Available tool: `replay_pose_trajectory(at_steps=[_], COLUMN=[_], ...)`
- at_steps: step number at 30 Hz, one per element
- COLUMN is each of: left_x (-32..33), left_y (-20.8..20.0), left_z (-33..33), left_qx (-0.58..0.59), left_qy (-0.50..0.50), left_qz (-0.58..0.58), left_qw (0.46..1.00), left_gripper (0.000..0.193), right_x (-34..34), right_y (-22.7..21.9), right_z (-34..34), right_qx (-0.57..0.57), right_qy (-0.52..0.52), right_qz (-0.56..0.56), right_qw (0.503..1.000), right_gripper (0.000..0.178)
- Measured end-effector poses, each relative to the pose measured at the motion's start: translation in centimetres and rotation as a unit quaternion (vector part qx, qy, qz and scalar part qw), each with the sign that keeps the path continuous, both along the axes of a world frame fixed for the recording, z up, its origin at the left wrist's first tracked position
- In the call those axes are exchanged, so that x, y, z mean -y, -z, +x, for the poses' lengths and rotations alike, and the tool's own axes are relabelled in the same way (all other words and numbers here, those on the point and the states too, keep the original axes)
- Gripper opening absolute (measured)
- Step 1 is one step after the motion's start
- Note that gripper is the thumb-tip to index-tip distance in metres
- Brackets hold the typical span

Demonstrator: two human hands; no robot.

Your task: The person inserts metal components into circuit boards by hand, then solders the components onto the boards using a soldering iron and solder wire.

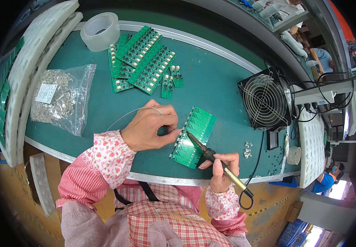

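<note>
In my right hand (224,168) is a soldering iron (202,150), its dark tip slanting up and left onto a green circuit board panel (195,140). The panel lies tilted on the green bench top, with a row of small pins along its left edge. My left hand (155,125) is closed in a pinch at that edge. From it a thin solder wire (130,111) curves away to the left. The exact spot where wire, tip and board meet is too small to make out.
Stacked circuit board panels (141,61) lie at the back, with smaller boards (167,86) beside them. A bag of small metal parts (58,96) and a tape roll (101,32) are left. A fan (265,99) stands right, near loose metal parts (248,150). Foam trays (36,74) line the left.
</note>
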State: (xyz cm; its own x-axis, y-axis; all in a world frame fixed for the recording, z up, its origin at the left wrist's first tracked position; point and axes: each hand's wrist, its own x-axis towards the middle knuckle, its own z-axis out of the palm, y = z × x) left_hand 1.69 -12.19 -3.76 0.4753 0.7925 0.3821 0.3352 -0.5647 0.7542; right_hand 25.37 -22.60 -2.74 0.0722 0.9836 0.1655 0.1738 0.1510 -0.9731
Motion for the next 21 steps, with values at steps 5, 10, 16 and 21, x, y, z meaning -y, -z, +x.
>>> replay_pose_trajectory(at_steps=[5, 10, 16, 21], left_x=[-0.1, 0.0, 0.3, 0.4], left_y=[-0.1, -0.6, -0.6, -0.7], left_z=[-0.1, -0.4, -0.8, -0.8], left_qx=[0.001, 0.023, 0.005, -0.008], left_qy=[0.003, 0.006, 0.024, 0.032], left_qz=[-0.008, -0.028, -0.077, -0.080], left_qw=[1.000, 0.999, 0.997, 0.996], left_gripper=[0.017, 0.018, 0.023, 0.022], right_x=[0.1, 0.3, 1.0, 1.2], right_y=[0.2, 0.2, 0.2, -0.1], right_z=[-0.2, 0.2, 0.1, 0.1], right_qx=[0.021, 0.056, -0.058, -0.035], right_qy=[0.002, -0.001, 0.067, 0.041], right_qz=[0.028, 0.034, 0.038, 0.008], right_qw=[0.999, 0.998, 0.995, 0.998], right_gripper=[0.016, 0.016, 0.016, 0.017])
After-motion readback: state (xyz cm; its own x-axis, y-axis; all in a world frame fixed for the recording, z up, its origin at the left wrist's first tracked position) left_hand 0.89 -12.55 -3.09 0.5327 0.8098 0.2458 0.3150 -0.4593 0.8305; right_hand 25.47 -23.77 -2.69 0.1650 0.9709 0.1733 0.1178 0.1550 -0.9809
